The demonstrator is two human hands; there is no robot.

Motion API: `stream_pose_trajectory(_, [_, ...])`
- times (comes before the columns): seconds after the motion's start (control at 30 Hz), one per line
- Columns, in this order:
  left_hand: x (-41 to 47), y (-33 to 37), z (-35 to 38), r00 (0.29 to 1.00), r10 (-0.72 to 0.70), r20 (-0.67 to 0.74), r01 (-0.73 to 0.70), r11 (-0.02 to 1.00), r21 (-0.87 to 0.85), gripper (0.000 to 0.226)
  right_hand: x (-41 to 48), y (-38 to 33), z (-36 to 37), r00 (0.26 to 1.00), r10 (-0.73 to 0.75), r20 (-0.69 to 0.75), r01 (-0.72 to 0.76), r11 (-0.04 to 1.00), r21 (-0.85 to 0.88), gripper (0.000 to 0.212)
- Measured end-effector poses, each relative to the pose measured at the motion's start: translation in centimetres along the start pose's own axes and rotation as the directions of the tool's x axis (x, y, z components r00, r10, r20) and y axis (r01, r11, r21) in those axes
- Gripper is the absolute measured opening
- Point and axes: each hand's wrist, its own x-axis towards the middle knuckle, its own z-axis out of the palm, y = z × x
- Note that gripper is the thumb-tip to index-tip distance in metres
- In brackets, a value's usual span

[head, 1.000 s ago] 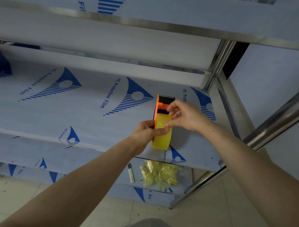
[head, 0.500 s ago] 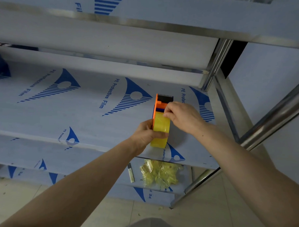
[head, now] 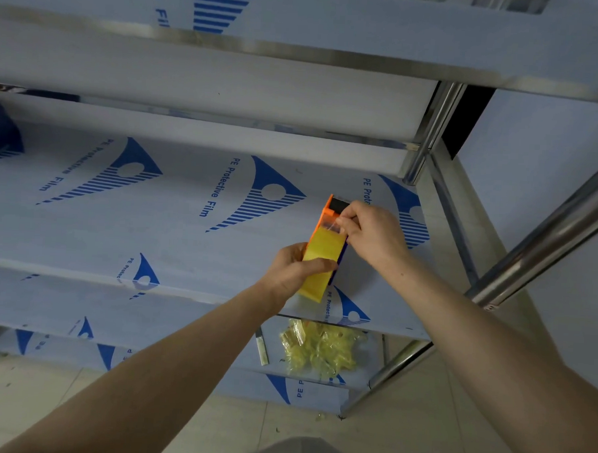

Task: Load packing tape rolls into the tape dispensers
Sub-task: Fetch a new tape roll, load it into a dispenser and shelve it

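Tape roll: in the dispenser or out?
In. The yellow tape roll sits inside the orange dispenser; left hand grips the roll, right hand pinches the tape end.

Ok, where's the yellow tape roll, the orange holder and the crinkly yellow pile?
Yellow packing tape roll [head: 324, 258]: head view, outer face.
Orange plastic tape dispenser [head: 325, 212]: head view, orange side.
Crumpled yellow plastic pile [head: 323, 352]: head view, its middle.

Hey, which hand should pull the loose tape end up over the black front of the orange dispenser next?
The right hand: its fingers pinch the clear tape end right at the orange plastic tape dispenser. The left hand is busy gripping the yellow tape roll, steadying it.
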Motion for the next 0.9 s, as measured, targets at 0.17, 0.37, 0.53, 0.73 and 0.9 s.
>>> stream_pose_trajectory(0.17, [-0.2,0.2,0.2,0.999,0.028,-0.022,-0.029,0.999,-0.015,0.011,-0.7,0.0,-0.2,0.999,0.01,-0.038,-0.006,0.994,0.108,0.016])
stream_pose_trajectory(0.37, [-0.1,0.4,0.4,0.993,0.041,-0.106,-0.035,0.998,0.055,0.027,-1.9,-0.1,0.2,0.981,-0.108,-0.161,0.107,0.994,-0.017,0.022])
stream_pose_trajectory(0.53, [-0.1,1.1,0.3,0.977,0.031,-0.21,-0.035,0.999,-0.015,0.026,-0.3,-0.2,-0.3,0.993,0.008,-0.118,0.018,0.976,0.215,0.015])
stream_pose_trajectory(0.73, [-0.5,1.4,0.1,0.992,0.016,-0.122,-0.015,1.0,0.007,0.018,0.5,-0.3,-1.7,0.973,0.206,0.101,-0.226,0.786,0.575,0.019])
stream_pose_trajectory(0.9, [-0.7,1.4,-0.1,0.999,0.003,-0.044,-0.002,1.0,0.028,0.019,1.1,-0.3,-1.4,0.969,0.242,0.056,-0.239,0.846,0.477,0.036])
